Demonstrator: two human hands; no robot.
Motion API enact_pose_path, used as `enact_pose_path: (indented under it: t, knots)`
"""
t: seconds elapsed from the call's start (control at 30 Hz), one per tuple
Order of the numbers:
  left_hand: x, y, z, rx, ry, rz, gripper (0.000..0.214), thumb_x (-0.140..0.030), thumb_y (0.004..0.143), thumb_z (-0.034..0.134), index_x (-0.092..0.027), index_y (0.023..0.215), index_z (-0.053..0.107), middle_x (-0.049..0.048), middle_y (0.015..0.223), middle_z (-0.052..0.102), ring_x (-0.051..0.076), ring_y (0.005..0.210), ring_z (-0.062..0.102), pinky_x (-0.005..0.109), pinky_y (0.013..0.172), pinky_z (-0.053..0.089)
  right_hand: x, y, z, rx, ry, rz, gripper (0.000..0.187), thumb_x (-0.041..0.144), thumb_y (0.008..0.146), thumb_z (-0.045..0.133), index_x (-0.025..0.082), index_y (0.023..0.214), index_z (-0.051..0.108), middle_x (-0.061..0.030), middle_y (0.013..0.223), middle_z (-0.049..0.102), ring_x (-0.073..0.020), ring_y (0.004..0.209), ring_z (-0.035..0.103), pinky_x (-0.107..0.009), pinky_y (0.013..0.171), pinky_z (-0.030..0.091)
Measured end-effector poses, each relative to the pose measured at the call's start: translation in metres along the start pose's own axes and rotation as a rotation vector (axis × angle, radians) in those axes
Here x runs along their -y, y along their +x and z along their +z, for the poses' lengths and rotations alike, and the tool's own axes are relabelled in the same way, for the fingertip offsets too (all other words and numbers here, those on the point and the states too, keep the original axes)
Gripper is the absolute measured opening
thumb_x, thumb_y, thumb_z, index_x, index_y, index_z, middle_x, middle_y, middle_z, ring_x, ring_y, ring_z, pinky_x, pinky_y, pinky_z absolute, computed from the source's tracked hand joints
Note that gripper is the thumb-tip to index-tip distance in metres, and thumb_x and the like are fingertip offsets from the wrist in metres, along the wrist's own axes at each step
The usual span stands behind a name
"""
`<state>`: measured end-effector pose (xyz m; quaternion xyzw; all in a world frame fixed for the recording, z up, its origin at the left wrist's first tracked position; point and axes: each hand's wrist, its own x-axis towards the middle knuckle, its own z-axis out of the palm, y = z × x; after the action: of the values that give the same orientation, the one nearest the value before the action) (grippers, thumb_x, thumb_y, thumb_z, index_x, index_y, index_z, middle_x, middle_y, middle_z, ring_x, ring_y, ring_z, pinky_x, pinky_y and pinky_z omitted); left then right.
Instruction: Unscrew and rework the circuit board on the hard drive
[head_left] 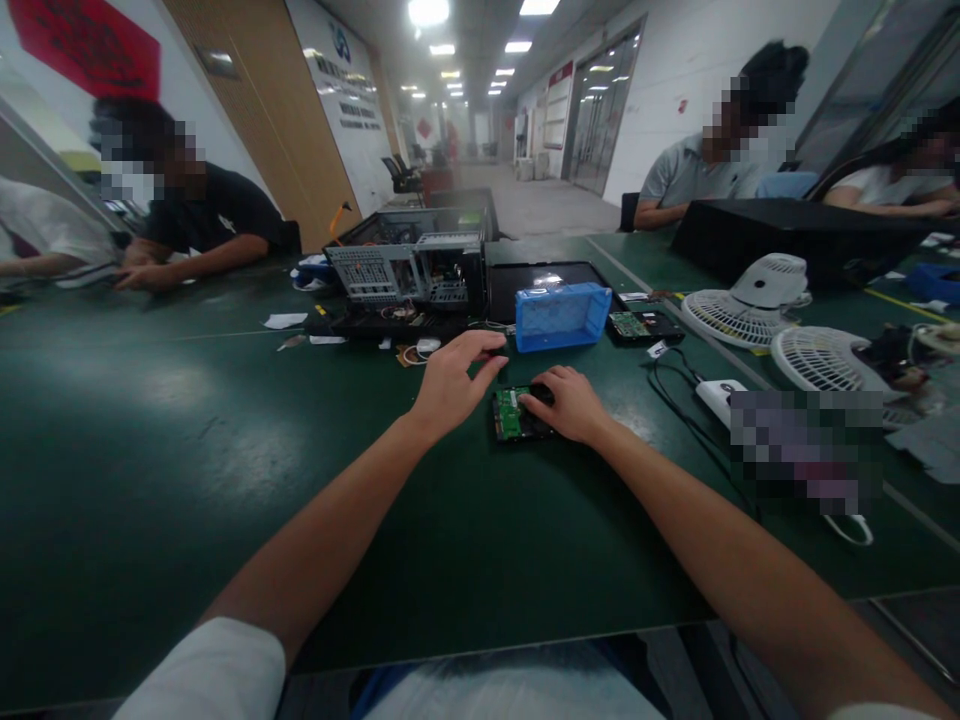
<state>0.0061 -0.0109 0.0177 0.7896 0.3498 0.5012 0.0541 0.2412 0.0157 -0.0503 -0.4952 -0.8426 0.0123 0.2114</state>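
Note:
A hard drive [508, 418] lies on the green table with its circuit board facing up. My right hand [571, 405] grips it from the right, thumb over the board and fingers curled at its far side. Just left of and above the drive, my left hand [456, 388] has thumb and fingers brought together in a pinch. Something small and dark seems to be at those fingertips, too small to name. Beyond both hands, a blue plastic bin [562, 318] rests tipped on its side, its opening towards me.
An opened computer case [409, 265] stands at the back, with cables and scraps before it. Another drive [643, 326] lies right of the bin. White fan parts [739, 310], a power strip [720, 400] with black cable and a black case [795, 235] occupy the right. Other people sit across the table.

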Motion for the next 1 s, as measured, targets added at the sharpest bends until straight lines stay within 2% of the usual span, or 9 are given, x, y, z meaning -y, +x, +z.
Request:
enact_pose_path:
  t: [0.13, 0.37, 0.5, 0.63, 0.8, 1.0]
  knots:
    - [0.000, -0.002, 0.003, -0.027, -0.065, -0.061, 0.018, -0.030, 0.092, 0.072, -0.021, 0.106, 0.067, 0.0073, 0.114, 0.072, 0.022, 0.105, 0.071, 0.040, 0.091, 0.064, 0.000, 0.000, 0.000, 0.009, 0.014, 0.014, 0.046, 0.058, 0.101, 0.051, 0.021, 0.114, 0.073, -0.0125, 0.112, 0.070, -0.0275, 0.104, 0.061, -0.040, 0.093, 0.043]
    - [0.000, -0.004, 0.007, -0.049, -0.200, -0.143, 0.032, -0.036, 0.084, 0.081, -0.020, 0.095, 0.056, 0.0086, 0.110, 0.071, 0.022, 0.097, 0.074, 0.039, 0.085, 0.065, 0.000, 0.001, 0.001, 0.010, 0.026, 0.013, 0.046, 0.058, 0.101, 0.052, 0.020, 0.114, 0.073, -0.0128, 0.112, 0.070, -0.0268, 0.104, 0.062, -0.039, 0.094, 0.044]
    - [-0.001, -0.003, 0.004, -0.042, -0.140, -0.096, 0.021, -0.028, 0.089, 0.075, -0.019, 0.096, 0.057, 0.0075, 0.112, 0.070, 0.020, 0.098, 0.073, 0.037, 0.086, 0.063, -0.001, 0.001, 0.001, 0.005, 0.027, 0.006, 0.046, 0.058, 0.101, 0.051, 0.019, 0.113, 0.073, -0.0130, 0.112, 0.070, -0.0266, 0.103, 0.062, -0.038, 0.093, 0.044]
    - [-0.001, 0.000, -0.002, -0.028, 0.026, 0.002, 0.010, -0.022, 0.092, 0.070, -0.021, 0.100, 0.064, 0.0060, 0.109, 0.070, 0.020, 0.102, 0.068, 0.038, 0.089, 0.059, -0.002, 0.001, 0.001, 0.009, 0.024, 0.000, 0.046, 0.059, 0.101, 0.051, 0.020, 0.112, 0.073, -0.0129, 0.112, 0.070, -0.0264, 0.102, 0.062, -0.038, 0.092, 0.045]
    - [0.001, 0.002, -0.005, -0.043, 0.134, 0.032, 0.013, -0.019, 0.093, 0.068, -0.022, 0.105, 0.069, 0.0069, 0.110, 0.067, 0.022, 0.105, 0.066, 0.042, 0.094, 0.056, -0.002, 0.001, 0.001, 0.005, 0.017, 0.001, 0.046, 0.059, 0.101, 0.051, 0.020, 0.113, 0.073, -0.0127, 0.111, 0.070, -0.0267, 0.103, 0.062, -0.039, 0.092, 0.045]
    - [0.005, 0.002, -0.002, -0.006, 0.054, 0.022, 0.019, -0.016, 0.093, 0.066, -0.023, 0.110, 0.069, 0.0061, 0.113, 0.071, 0.023, 0.108, 0.068, 0.043, 0.096, 0.057, -0.002, 0.000, 0.001, 0.008, 0.018, 0.007, 0.045, 0.058, 0.101, 0.050, 0.021, 0.113, 0.073, -0.0121, 0.111, 0.070, -0.0269, 0.103, 0.062, -0.039, 0.093, 0.045]
